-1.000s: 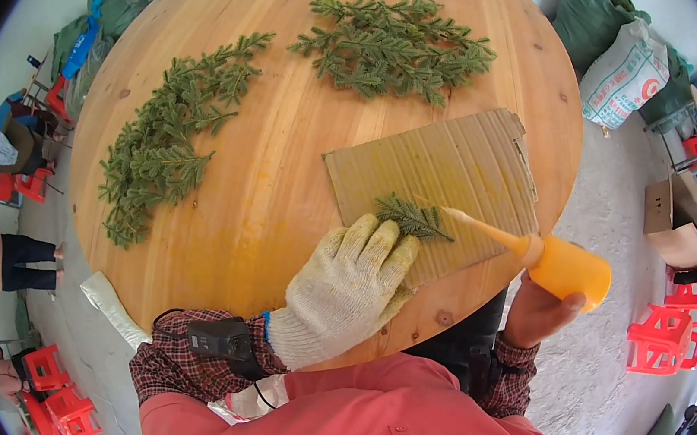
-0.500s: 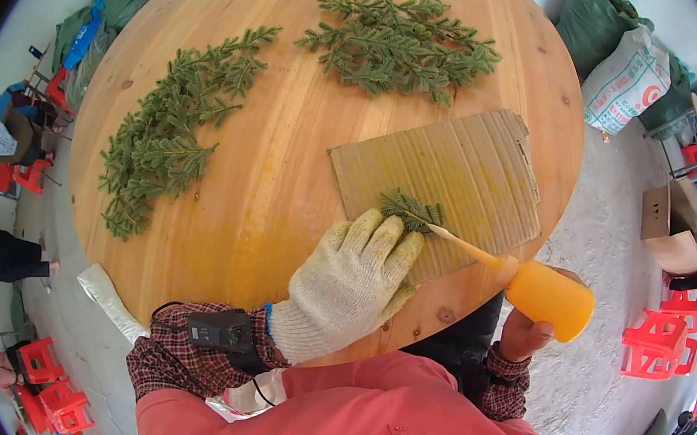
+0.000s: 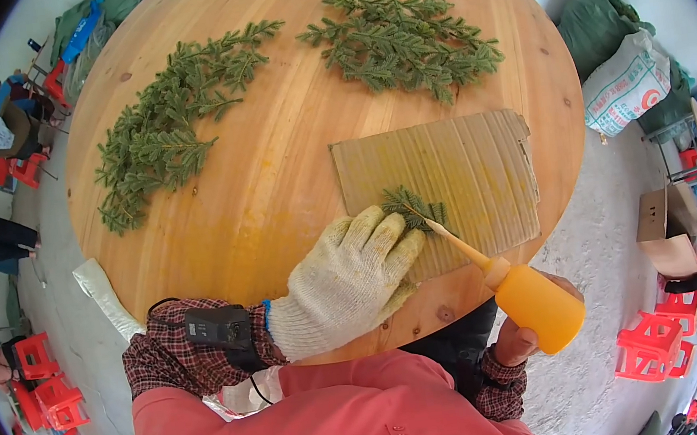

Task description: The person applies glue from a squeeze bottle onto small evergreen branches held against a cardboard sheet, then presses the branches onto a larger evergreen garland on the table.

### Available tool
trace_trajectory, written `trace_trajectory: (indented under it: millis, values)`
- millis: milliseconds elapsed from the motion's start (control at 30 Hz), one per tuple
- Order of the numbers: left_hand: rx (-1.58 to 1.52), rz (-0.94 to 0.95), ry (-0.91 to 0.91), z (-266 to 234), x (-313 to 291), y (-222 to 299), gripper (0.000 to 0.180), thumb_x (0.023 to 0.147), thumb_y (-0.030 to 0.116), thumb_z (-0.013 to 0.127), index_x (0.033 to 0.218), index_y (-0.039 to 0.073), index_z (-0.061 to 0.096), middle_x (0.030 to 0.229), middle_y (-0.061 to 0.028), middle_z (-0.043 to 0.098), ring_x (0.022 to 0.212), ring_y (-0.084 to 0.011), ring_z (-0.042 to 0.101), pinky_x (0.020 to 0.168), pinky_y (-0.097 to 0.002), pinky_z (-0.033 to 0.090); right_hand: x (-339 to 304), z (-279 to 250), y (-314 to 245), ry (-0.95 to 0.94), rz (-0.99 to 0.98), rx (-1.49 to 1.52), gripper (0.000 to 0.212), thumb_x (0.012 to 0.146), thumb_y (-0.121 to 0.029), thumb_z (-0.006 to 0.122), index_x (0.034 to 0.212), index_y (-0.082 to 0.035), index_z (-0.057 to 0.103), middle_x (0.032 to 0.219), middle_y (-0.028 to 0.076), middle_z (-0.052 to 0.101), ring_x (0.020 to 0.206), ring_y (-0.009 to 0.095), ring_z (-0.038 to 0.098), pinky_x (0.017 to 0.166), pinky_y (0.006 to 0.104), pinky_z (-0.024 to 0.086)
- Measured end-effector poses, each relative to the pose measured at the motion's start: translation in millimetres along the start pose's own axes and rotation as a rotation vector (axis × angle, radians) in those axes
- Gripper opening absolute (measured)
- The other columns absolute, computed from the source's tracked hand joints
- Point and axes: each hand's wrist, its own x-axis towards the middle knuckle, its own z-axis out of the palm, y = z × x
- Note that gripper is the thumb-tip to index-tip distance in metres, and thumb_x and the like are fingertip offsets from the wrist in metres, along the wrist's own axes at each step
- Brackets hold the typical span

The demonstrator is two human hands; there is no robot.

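Observation:
My left hand (image 3: 347, 278), in a white knitted glove with yellowish fingertips, holds a small green fir sprig (image 3: 413, 207) against a piece of corrugated cardboard (image 3: 464, 164). The fingers are bent over the sprig's lower left side, hiding part of it. Bare, my right hand (image 3: 516, 343) is wrapped round a yellow squeeze bottle (image 3: 542, 307); most of its fingers are behind the bottle. The bottle is tilted, and its long tapered nozzle points up and left, with the tip at the sprig's stem end.
On the round wooden table (image 3: 267, 193) lie two piles of fir sprigs, one at the left (image 3: 162, 118) and one at the far right (image 3: 405, 41). Beyond the table's right side are full sacks (image 3: 628, 83), a cardboard box (image 3: 668, 230) and red stools (image 3: 651, 341). People are at the far left.
The squeeze bottle and my right hand have moved slightly left and down, with the nozzle tip still at the sprig. My left hand has barely moved.

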Motion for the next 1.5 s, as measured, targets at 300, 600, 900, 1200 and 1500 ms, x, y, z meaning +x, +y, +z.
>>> trace_trajectory:
  millis: [300,600,900,1200,1500]
  values:
    - [-0.013,0.003,-0.008,1.0,-0.5,-1.6,0.061,0.071,0.032,0.075,0.125,0.009,0.057,0.119,-0.0105,0.055,0.116,-0.0301,0.052,0.094,-0.0423,0.043,1.7,-7.4,-7.6,0.009,0.018,0.032,0.096,0.069,-0.081,0.065,0.113,0.001,0.040,0.096,0.016,0.063,0.088,0.024,0.061,0.080,0.0364,0.048]
    - [-0.013,0.005,-0.021,-1.3,0.8,-0.9,0.061,0.071,0.033,0.075,0.125,0.009,0.057,0.120,-0.0111,0.054,0.116,-0.0306,0.052,0.095,-0.0425,0.043,10.1,4.3,-16.6,-0.032,0.038,0.051,0.096,0.069,-0.079,0.066,0.113,0.002,0.039,0.096,0.016,0.063,0.086,0.024,0.062,0.078,0.0351,0.050]
    - [0.018,-0.041,-0.005,0.4,-2.2,5.0,0.056,0.073,0.032,0.073,0.122,0.011,0.059,0.124,-0.0126,0.052,0.121,-0.0325,0.048,0.100,-0.0457,0.039,7.7,1.9,-16.3,-0.038,0.078,0.069,0.094,0.068,-0.078,0.069,0.112,0.000,0.038,0.096,0.017,0.063,0.084,0.025,0.064,0.077,0.0349,0.051]
    - [0.046,-0.037,-0.003,1.6,0.1,4.1,0.055,0.073,0.033,0.072,0.122,0.011,0.060,0.131,-0.0157,0.050,0.125,-0.0339,0.046,0.105,-0.0481,0.035,9.5,-3.7,-16.5,-0.034,0.078,0.092,0.094,0.067,-0.074,0.073,0.113,-0.001,0.037,0.094,0.018,0.064,0.081,0.026,0.066,0.072,0.0348,0.053]
    - [0.000,-0.020,-0.009,2.4,0.0,2.3,0.055,0.075,0.032,0.071,0.122,0.006,0.059,0.131,-0.0196,0.051,0.123,-0.0352,0.048,0.105,-0.0486,0.035,13.6,-10.2,-20.1,-0.106,-0.107,-0.116,0.085,0.083,-0.080,0.045,0.104,0.001,0.059,0.101,0.012,0.055,0.090,0.026,0.058,0.078,0.0379,0.047]
